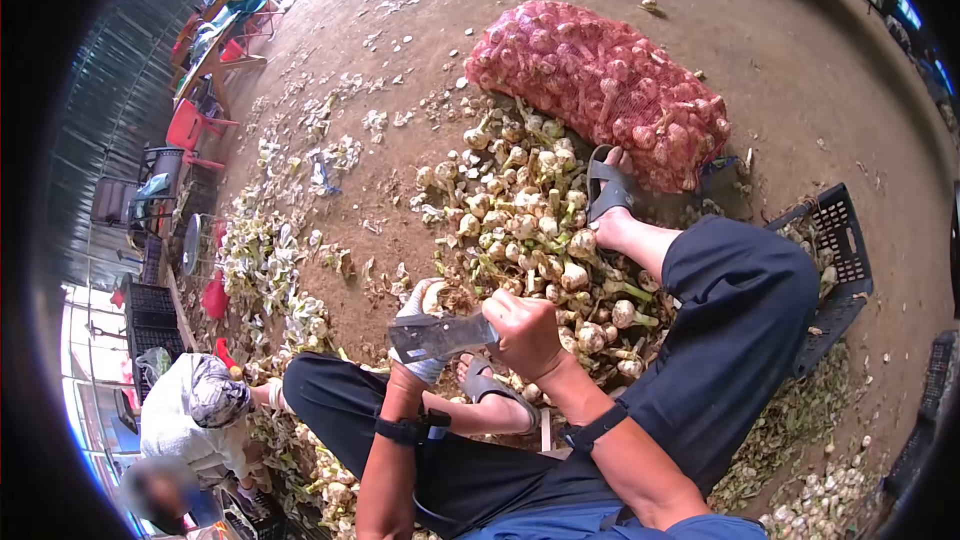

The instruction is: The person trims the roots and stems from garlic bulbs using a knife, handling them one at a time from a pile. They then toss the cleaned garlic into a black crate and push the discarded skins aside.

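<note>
My left hand (424, 318), in a whitish glove, is closed round a garlic bulb (434, 297), partly hidden behind a blade. My right hand (524, 332), bare, is wrapped round the handle of a broad cleaver-like knife (440, 336). The flat metal blade points left and lies across my gloved hand. Beyond and to the right of both hands, a pile of garlic bulbs with stems (530, 210) covers the ground between my sandalled feet.
A full red mesh sack of garlic (600, 85) lies beyond the pile. A black crate (835, 260) stands right of my knee. Peelings (265, 260) litter the ground left. A co-worker (195, 420) sits at lower left, near red chairs (190, 130).
</note>
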A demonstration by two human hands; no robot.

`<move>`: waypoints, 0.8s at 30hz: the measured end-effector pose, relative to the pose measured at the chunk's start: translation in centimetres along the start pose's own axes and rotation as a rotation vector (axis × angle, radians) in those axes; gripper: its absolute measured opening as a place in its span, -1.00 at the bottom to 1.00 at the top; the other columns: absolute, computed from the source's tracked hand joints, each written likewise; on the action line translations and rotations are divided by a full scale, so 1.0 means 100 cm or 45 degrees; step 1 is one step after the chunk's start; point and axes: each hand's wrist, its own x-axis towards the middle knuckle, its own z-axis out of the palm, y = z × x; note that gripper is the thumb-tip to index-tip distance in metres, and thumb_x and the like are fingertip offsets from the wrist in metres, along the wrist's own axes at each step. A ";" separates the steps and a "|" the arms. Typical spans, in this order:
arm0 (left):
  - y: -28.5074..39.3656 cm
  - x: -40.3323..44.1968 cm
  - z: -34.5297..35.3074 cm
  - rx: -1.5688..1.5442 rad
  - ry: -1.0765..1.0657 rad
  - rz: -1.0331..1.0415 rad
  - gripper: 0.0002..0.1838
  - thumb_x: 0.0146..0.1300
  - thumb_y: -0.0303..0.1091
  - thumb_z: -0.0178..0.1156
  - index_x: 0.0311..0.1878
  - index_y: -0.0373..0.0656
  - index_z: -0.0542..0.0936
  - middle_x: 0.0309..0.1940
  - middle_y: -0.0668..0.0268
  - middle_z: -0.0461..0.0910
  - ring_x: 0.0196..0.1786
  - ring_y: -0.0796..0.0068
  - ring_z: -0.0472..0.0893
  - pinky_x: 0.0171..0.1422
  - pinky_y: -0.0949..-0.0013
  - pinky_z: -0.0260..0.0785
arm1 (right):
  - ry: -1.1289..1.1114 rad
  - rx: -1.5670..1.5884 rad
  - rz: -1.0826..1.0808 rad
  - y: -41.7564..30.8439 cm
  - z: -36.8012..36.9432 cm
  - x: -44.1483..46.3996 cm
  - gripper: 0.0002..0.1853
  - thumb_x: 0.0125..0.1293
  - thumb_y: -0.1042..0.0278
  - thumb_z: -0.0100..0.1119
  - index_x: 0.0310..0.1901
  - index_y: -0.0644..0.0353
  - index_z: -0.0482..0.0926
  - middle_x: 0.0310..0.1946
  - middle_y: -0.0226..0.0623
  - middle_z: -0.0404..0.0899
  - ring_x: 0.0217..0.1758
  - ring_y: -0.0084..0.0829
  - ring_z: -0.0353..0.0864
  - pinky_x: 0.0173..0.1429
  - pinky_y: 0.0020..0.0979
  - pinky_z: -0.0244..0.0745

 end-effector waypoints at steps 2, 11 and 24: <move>0.005 0.003 0.004 0.145 0.048 0.190 -0.24 0.03 -0.31 0.50 0.30 -0.25 0.38 -0.05 0.31 0.59 -0.08 0.59 0.56 0.11 0.42 0.47 | 0.053 0.052 -0.016 0.009 0.010 -0.003 -0.90 0.15 0.38 0.17 -0.47 0.12 0.49 -0.53 -0.25 0.48 -0.57 -0.26 0.58 -0.51 -0.28 0.43; 0.035 -0.014 0.007 -0.539 0.204 0.107 -0.14 -0.03 -0.22 0.54 0.32 -0.27 0.33 0.01 0.25 0.62 0.04 0.47 0.63 0.18 0.37 0.51 | 0.168 0.323 0.887 0.050 0.028 -0.012 -0.80 0.24 0.29 0.30 -0.51 0.13 0.61 -0.64 -0.28 0.61 -0.64 -0.49 0.57 -0.54 -0.35 0.44; 0.032 -0.013 -0.008 -0.663 0.423 0.182 -0.23 0.14 -0.27 0.46 0.37 -0.17 0.31 0.08 0.20 0.56 0.10 0.33 0.63 0.20 0.23 0.55 | 0.064 1.924 1.207 -0.005 -0.005 0.012 -0.88 0.37 0.34 0.36 -0.31 0.13 0.66 -0.69 -0.55 0.48 -0.70 -0.70 0.37 -0.41 -0.43 0.65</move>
